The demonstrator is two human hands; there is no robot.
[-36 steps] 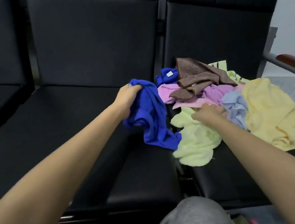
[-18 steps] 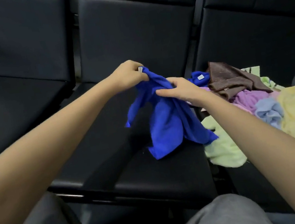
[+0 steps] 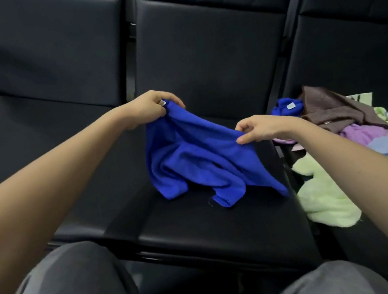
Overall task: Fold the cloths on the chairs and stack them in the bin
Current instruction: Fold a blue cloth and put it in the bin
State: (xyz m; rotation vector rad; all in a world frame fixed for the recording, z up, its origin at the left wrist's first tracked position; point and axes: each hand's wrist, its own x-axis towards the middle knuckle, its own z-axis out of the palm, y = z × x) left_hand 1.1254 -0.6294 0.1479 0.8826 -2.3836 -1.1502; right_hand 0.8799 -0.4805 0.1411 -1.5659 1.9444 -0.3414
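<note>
Several loose cloths [image 3: 362, 131] beside blue cloth [image 3: 190, 162]

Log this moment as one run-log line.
blue cloth: held up, lower part on seat | left hand: pinches top corner | right hand: pinches top edge | pile: unfolded, to the right

Three black chairs [image 3: 49, 58] [image 3: 200, 68] [image 3: 357, 55], two hands [image 3: 149, 108] [image 3: 261, 128], two blue cloths [image 3: 198, 161] [image 3: 284, 109], one brown cloth [image 3: 330, 108], one purple cloth [image 3: 362, 132].

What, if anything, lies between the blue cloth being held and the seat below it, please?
Nothing visible does. The left hand and right hand pinch the blue cloth over the middle seat; its lower edge rests there. The cloth pile lies on the next seat, to the right.
</note>
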